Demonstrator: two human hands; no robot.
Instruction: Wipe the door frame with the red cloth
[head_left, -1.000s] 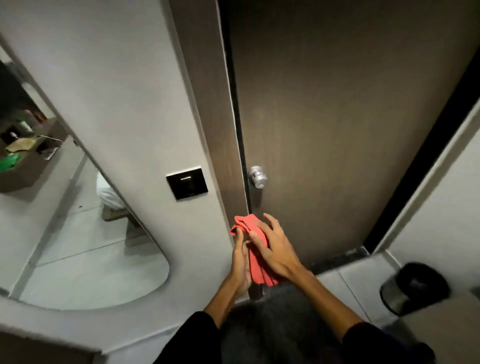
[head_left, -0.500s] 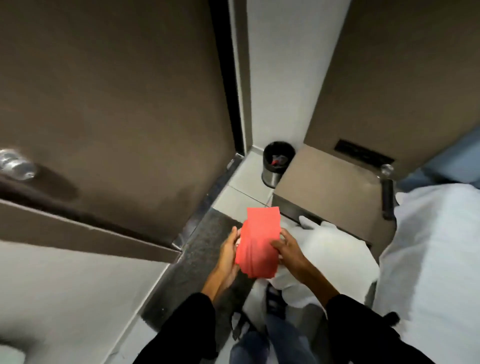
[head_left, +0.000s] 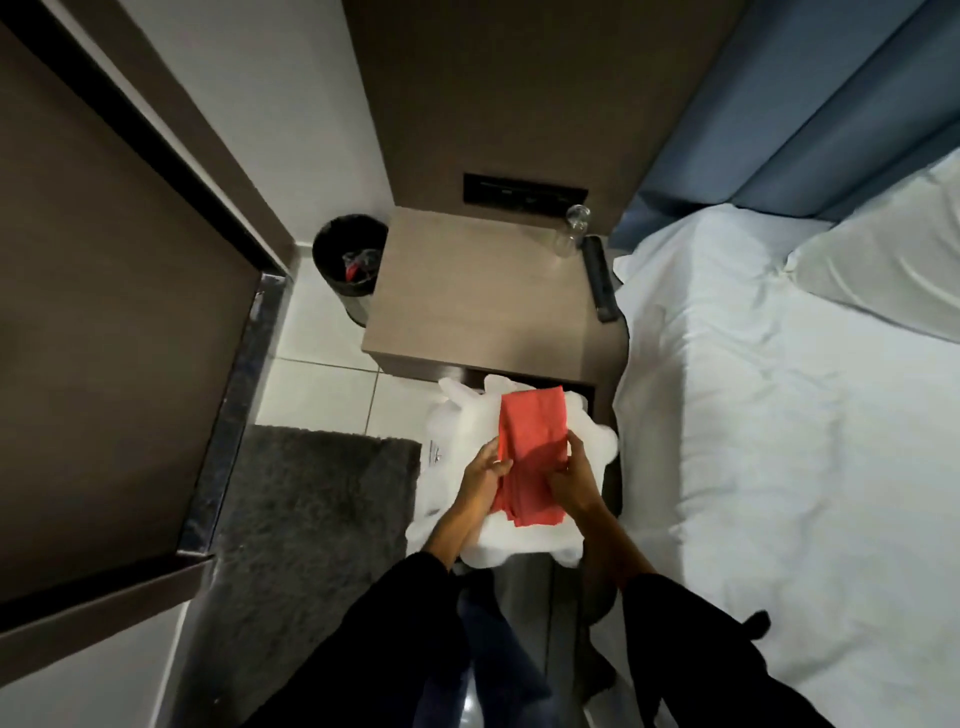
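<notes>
The red cloth (head_left: 531, 441) is folded into a long strip and held between both hands above a white plastic bag (head_left: 467, 431) on the floor. My left hand (head_left: 485, 475) grips its left edge. My right hand (head_left: 569, 475) pinches its right edge with thumb and fingers. The dark brown door (head_left: 104, 312) and its dark door frame (head_left: 156, 145) lie at the left of the view, well away from the cloth.
A brown bedside table (head_left: 467, 296) with a glass (head_left: 571, 228) and a remote (head_left: 600, 280) stands ahead. A black bin (head_left: 350, 260) sits left of it. A grey mat (head_left: 311, 519) covers the floor by the door. A white bed (head_left: 779, 415) fills the right.
My view has swung right from the door and its knob to the bedside table and bed. Both hands carried the red cloth away from the frame, and it now hangs over the white bag.
</notes>
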